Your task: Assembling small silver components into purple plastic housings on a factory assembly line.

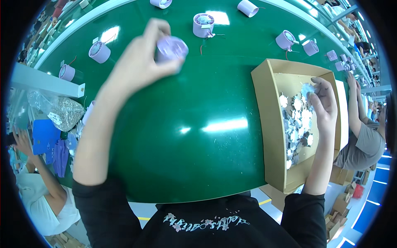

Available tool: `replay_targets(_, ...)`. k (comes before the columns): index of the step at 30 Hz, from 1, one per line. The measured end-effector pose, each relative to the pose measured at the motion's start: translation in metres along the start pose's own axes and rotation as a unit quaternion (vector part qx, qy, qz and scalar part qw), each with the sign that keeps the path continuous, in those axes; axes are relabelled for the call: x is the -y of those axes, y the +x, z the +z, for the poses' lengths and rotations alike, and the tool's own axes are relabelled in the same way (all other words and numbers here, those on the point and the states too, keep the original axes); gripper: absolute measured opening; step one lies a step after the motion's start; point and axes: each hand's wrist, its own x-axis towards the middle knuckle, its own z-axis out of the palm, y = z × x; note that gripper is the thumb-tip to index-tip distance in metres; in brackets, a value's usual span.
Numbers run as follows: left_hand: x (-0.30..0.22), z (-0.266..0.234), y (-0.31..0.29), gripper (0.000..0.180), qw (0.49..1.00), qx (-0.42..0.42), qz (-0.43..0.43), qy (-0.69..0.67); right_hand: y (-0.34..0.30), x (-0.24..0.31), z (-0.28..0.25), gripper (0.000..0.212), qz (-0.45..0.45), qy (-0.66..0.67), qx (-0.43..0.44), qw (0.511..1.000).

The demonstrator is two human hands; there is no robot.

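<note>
My left hand (pixel 142 56), slightly smeared by motion, grips a pale purple cylindrical housing (pixel 173 48) above the green belt. Its fingers wrap round the far side and the thumb lies along the near side. Over the cardboard box (pixel 261 120) at the right, my right hand (pixel 324 99) pinches a thin, translucent bluish disc (pixel 307 89) between thumb and fingers. Below that hand, many small silvery, star-edged metal discs (pixel 294 128) lie heaped in the box.
Similar purple housings with thin wires, one a cylinder (pixel 203 25), stand along the belt's far side. A clear bag of silvery parts (pixel 70 111) and a blue bin (pixel 44 136) are at the left. Other people work at both sides, one in a grey sleeve (pixel 366 142).
</note>
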Motion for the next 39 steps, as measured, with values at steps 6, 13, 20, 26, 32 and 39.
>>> replay_targets(6, -0.061, 0.063, -0.091, 0.031, 0.995, -0.019, 0.055, -0.076, -0.010, 0.040, 0.041, 0.025, -0.030, 0.115, -0.008, 0.993)
replay_targets(13, -0.084, 0.079, -0.109, 0.044, 0.998, -0.004, 0.031, -0.062, -0.021, 0.109, 0.116, 0.022, 0.081, 0.057, 0.224, 0.970)
replay_targets(20, -0.080, 0.081, -0.106, 0.049, 0.992, 0.015, 0.037, -0.118, -0.025, 0.101, 0.152, 0.022, -0.026, -0.004, 0.282, 0.959)
replay_targets(26, -0.081, 0.072, -0.099, 0.071, 0.988, 0.071, 0.013, -0.133, -0.027, 0.099, 0.148, 0.021, -0.166, -0.174, 0.255, 0.937)
replay_targets(32, -0.079, 0.068, -0.095, 0.077, 0.985, 0.104, -0.008, -0.137, -0.025, 0.099, 0.146, 0.017, -0.262, -0.217, 0.236, 0.910)
replay_targets(39, -0.078, 0.072, -0.098, 0.076, 0.991, 0.065, 0.010, -0.115, -0.026, 0.102, 0.143, 0.023, -0.251, -0.222, 0.259, 0.906)
